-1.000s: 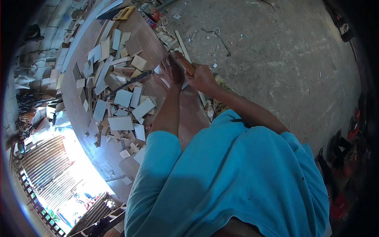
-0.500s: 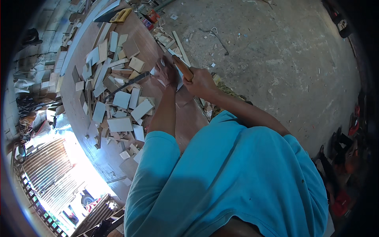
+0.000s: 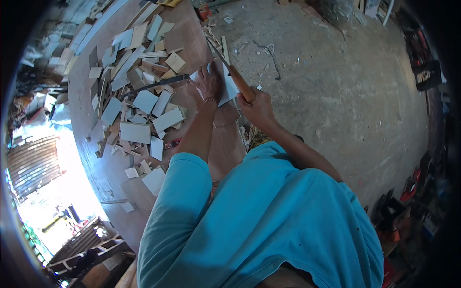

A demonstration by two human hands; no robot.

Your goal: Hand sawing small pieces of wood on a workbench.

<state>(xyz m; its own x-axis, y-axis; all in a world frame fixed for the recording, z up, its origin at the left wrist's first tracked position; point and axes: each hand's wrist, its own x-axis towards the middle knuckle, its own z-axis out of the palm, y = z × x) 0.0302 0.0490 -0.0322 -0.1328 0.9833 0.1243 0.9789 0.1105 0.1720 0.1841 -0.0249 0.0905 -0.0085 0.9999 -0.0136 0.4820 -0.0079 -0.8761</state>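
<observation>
My left hand [image 3: 210,85] presses down on a white board [image 3: 229,90] at the right edge of the worktable, its fingers bent over the board. In my closed right hand [image 3: 258,108] is a wooden-handled tool [image 3: 241,85]. Its narrow dark blade points away from me and crosses the board's far side; the blade's exact kind cannot be made out. A long thin dark tool [image 3: 163,83] lies across the wood pieces, its thicker end close to my left fingers.
Many white-faced wood offcuts [image 3: 135,132] are heaped on the brown worktable [image 3: 225,153] to my left. A yellow-handled saw [image 3: 169,2] lies at the far end. Concrete floor [image 3: 331,96] with small scraps stretches to the right. Dark tools [image 3: 425,72] line the right side.
My right hand has drawn the tool back a little to the right, away from my left hand. My left hand stays on the board. The whole view has shifted.
</observation>
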